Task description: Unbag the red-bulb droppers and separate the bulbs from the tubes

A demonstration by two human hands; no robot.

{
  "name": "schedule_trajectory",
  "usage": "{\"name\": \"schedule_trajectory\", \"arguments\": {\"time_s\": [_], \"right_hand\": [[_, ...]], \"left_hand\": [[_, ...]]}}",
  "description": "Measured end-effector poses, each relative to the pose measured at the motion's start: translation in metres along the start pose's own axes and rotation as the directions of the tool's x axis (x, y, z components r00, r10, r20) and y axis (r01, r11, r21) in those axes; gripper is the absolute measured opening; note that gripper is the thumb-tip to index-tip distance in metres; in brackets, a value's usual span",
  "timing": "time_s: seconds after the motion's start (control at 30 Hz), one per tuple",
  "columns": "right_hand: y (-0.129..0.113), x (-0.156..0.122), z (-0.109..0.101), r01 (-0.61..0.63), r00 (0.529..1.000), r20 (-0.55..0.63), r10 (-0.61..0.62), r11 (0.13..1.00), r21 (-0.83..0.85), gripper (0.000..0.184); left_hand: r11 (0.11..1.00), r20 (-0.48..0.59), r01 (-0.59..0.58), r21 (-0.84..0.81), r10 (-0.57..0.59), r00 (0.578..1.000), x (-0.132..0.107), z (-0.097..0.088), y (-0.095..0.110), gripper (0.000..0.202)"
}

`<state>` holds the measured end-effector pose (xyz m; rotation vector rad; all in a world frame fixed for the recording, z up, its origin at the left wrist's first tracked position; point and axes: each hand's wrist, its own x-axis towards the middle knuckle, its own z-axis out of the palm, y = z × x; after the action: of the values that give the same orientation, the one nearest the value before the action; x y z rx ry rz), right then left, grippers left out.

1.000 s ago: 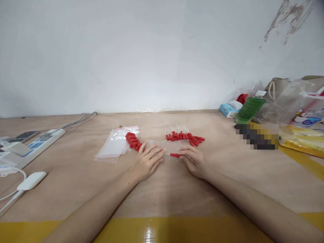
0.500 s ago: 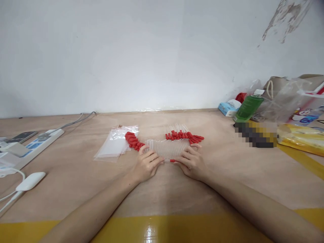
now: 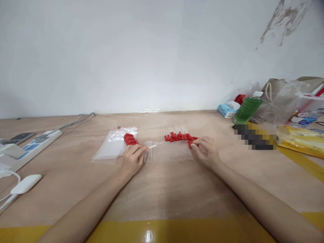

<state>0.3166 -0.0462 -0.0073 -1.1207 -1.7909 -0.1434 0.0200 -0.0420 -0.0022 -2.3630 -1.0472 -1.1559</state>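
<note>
My left hand (image 3: pixel 133 157) is closed at the near edge of a heap of red rubber bulbs (image 3: pixel 129 139). A clear thin tube (image 3: pixel 152 146) sticks out rightward from its fingertips, above a row of similar clear tubes (image 3: pixel 168 152) laid side by side. Over on the right, my right hand (image 3: pixel 206 150) pinches at a red rubber bulb (image 3: pixel 190 144) on the lower end of a second red cluster (image 3: pixel 181 136). Clear tube ends (image 3: pixel 178 129) point away from that cluster toward the wall. My fingers partly hide both heaps.
Clear zip bags (image 3: pixel 108 146) lie beside the left heap. A white power strip (image 3: pixel 42 145) and a white plug-like piece with a cable (image 3: pixel 26 184) sit at the left. A tissue pack (image 3: pixel 227 109), a green bottle (image 3: pixel 248 108) and plastic bags (image 3: pixel 286 104) stand at the right.
My hands have moved apart from the tube and bulb they held together at the front. The left went left to the red heap, the right moved right and up to the other cluster.
</note>
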Motion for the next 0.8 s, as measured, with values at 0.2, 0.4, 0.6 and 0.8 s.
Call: {"name": "schedule_trajectory", "arguments": {"time_s": [0.2, 0.4, 0.6, 0.8], "right_hand": [[0.048, 0.02, 0.002, -0.365, 0.913, -0.151, 0.378, 0.925, 0.106, 0.031], [0.068, 0.018, 0.007, -0.483, 0.873, -0.041, 0.486, 0.873, 0.065, 0.029], [0.057, 0.018, 0.001, -0.394, 0.911, 0.064, 0.408, 0.905, -0.162, 0.017], [0.052, 0.014, -0.002, -0.317, 0.927, 0.113, 0.358, 0.908, -0.273, 0.012]], "left_hand": [[0.995, 0.001, 0.096, -0.018, -0.096, 0.995, 0.008, 0.017, -0.001, 0.039], [1.0, 0.041, 0.016, 0.015, -0.017, 0.999, 0.014, 0.024, 0.006, 0.026], [0.992, 0.122, 0.031, -0.124, -0.016, 0.992, 0.008, 0.026, 0.012, 0.012], [0.986, 0.178, 0.03, -0.161, -0.001, 0.984, 0.006, 0.019, 0.015, 0.035]]}}
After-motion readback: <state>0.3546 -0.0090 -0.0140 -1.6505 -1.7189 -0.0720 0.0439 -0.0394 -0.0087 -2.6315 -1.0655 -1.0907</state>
